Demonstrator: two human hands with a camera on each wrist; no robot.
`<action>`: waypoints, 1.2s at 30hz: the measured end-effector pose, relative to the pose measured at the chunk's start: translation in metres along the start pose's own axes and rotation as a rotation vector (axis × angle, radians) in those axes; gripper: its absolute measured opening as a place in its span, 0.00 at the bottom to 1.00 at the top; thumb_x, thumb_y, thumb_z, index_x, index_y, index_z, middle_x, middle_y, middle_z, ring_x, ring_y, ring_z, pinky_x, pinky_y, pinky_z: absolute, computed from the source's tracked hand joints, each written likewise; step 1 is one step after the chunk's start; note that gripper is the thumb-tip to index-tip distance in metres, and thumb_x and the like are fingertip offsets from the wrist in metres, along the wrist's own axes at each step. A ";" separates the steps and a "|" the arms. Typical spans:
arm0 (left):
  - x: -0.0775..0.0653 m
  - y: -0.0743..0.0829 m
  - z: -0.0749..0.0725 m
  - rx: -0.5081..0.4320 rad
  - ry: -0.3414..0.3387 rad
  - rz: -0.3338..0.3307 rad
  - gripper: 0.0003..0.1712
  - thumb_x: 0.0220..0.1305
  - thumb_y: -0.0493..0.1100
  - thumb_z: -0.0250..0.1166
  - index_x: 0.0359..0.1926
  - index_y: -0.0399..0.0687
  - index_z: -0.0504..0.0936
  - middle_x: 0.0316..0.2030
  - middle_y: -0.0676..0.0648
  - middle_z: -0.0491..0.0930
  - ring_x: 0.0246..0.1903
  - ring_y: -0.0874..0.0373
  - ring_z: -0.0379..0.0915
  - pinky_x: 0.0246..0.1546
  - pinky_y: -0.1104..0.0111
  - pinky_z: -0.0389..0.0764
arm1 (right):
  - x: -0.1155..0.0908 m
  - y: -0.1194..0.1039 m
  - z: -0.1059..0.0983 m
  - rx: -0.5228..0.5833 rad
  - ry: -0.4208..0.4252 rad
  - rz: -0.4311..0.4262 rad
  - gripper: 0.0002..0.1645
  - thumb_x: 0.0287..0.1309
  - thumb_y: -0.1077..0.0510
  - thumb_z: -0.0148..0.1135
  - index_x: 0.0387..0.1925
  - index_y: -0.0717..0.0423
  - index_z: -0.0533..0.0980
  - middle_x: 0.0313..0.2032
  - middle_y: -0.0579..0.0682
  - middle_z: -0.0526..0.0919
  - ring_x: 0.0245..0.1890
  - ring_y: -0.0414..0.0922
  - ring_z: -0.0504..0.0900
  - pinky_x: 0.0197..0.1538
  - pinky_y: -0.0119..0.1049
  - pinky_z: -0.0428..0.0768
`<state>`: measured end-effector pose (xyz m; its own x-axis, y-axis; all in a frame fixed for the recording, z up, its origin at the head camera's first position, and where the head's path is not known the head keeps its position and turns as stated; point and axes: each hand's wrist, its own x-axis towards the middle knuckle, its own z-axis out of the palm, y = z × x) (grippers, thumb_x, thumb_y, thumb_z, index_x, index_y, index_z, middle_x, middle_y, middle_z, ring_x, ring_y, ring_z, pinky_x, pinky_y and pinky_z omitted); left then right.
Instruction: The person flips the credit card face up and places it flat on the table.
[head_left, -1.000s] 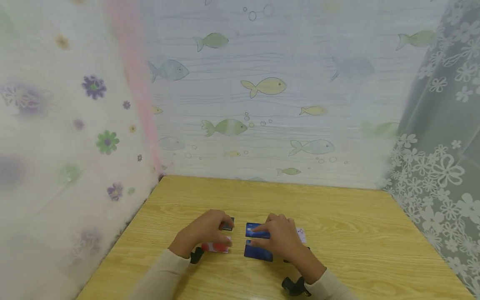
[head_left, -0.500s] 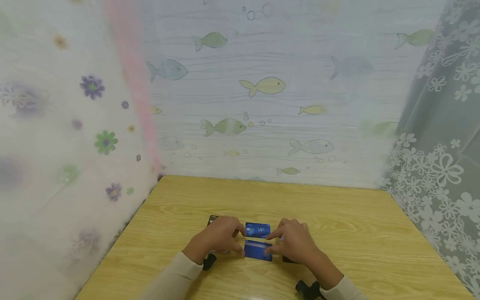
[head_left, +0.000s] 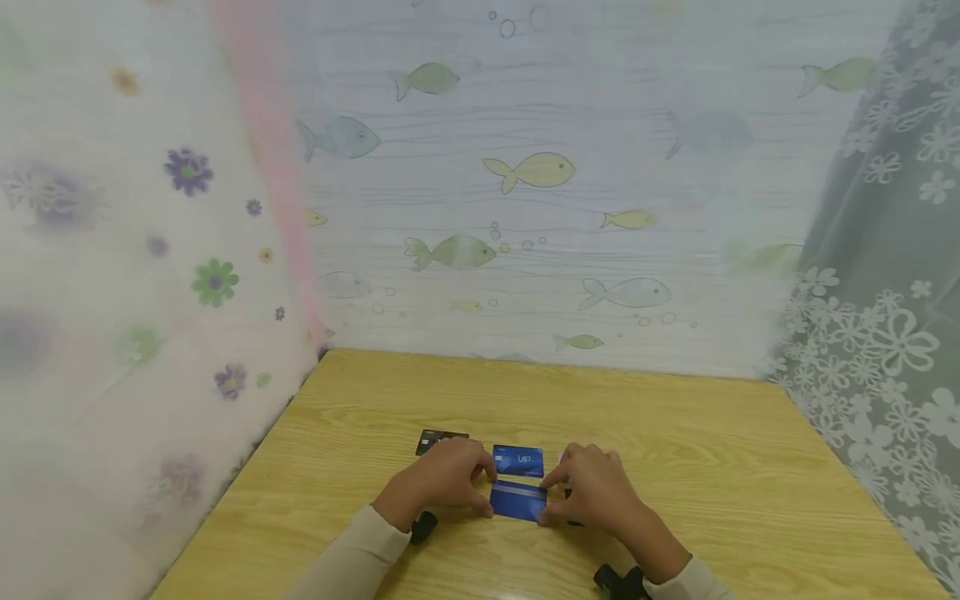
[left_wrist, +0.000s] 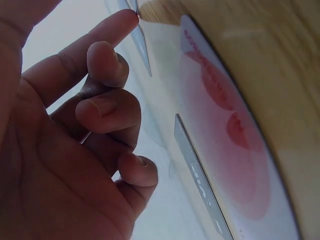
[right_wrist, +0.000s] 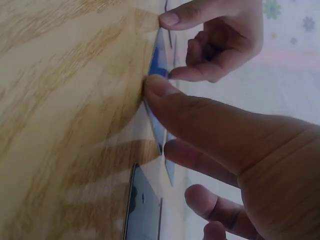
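A blue card with a pale stripe lies near the front of the wooden table. My left hand pinches its left end and my right hand pinches its right end. In the right wrist view my right thumb presses the card's edge and the left hand's fingers hold its far end. A blue VIP card lies just behind it. Under my left hand is a red and white card; the index fingertip touches a card edge.
A black card lies behind the left hand. A dark card lies under my right palm, and a pale card's corner shows behind it. Patterned curtains close the table at left, back and right.
Both hands have come in from lying over the cards to the ends of the striped blue card. The VIP card and the black card are now uncovered.
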<state>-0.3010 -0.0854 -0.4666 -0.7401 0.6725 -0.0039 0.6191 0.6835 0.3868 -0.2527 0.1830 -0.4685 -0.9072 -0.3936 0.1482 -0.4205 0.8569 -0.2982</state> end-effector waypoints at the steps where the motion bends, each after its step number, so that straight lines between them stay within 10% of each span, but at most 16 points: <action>1: 0.000 0.000 0.000 -0.019 -0.004 -0.007 0.21 0.47 0.59 0.84 0.42 0.59 0.91 0.21 0.60 0.70 0.22 0.67 0.62 0.26 0.73 0.66 | 0.000 0.000 0.000 0.003 -0.003 -0.002 0.22 0.37 0.31 0.83 0.36 0.30 0.91 0.33 0.35 0.78 0.33 0.38 0.69 0.38 0.42 0.63; 36: -0.003 0.002 0.003 -0.237 -0.074 -0.114 0.24 0.52 0.48 0.82 0.50 0.51 0.85 0.26 0.55 0.71 0.24 0.64 0.65 0.27 0.70 0.68 | 0.002 -0.004 0.002 0.073 -0.071 -0.011 0.22 0.43 0.39 0.82 0.42 0.39 0.89 0.33 0.38 0.77 0.33 0.39 0.69 0.40 0.44 0.65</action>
<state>-0.2967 -0.0857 -0.4689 -0.7746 0.6203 -0.1236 0.4481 0.6761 0.5849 -0.2527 0.1780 -0.4692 -0.9000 -0.4275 0.0856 -0.4275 0.8269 -0.3653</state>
